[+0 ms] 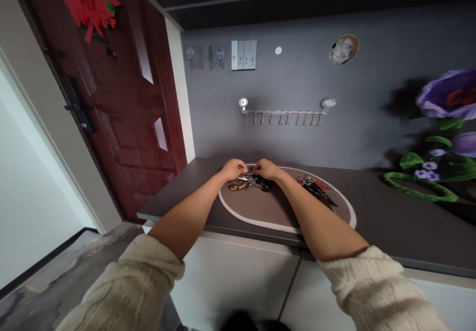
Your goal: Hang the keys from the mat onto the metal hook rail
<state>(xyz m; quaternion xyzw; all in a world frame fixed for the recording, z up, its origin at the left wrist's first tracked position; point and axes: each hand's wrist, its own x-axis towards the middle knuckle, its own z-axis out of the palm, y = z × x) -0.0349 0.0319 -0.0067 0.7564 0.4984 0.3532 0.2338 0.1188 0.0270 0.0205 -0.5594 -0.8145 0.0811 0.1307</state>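
My left hand point(234, 168) and my right hand point(265, 168) are both reached out over an oval brown mat point(260, 209) with a pale rim, on a dark counter. Fingers of both are curled and pinched on a bunch of keys point(250, 181) with a brown tag and a black fob, which lies on the mat's far left part. A second bunch of keys point(317, 187), with red and black pieces, lies on the mat to the right of my right hand, untouched.
A chrome hook rail point(286, 113) hangs on the grey wall above the counter point(390, 222). Wall switches point(244, 54) and two small hooks are higher up. A dark red door point(122, 98) stands at left. Purple artificial flowers point(446, 98) are at right. White cabinet fronts sit below.
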